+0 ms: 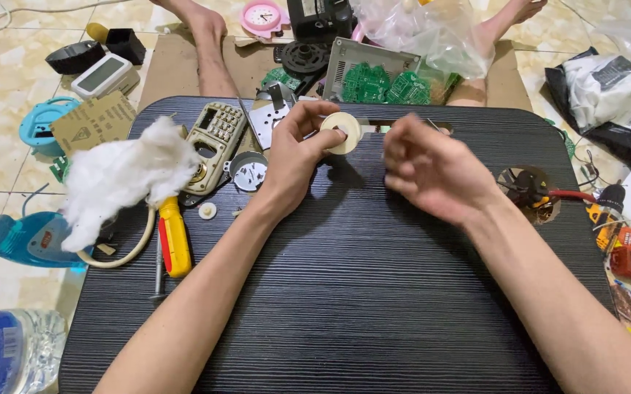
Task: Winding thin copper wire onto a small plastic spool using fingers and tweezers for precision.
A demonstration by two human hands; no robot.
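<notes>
A dark wood-grain lap worktop [359,292] carries the work, its centre kept bare while spare items sit pushed to the left edge: a fluffy white cotton wad [122,175], a yellow-handled screwdriver [173,237] and a beige keypad panel [215,135]. Above the far middle, the left hand [293,157] pinches a small cream roll of tape [341,133] between thumb and fingers, raised off the surface; the right hand [432,171] hovers just beside it, fingers loosely curled, holding nothing visible

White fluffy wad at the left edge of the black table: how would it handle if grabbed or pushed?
The cotton wad looks loose and wispy, so it probably squashes and sags. Likely very light for its bulk. Its fibres may snag on the yellow-handled screwdriver beside it.
</notes>
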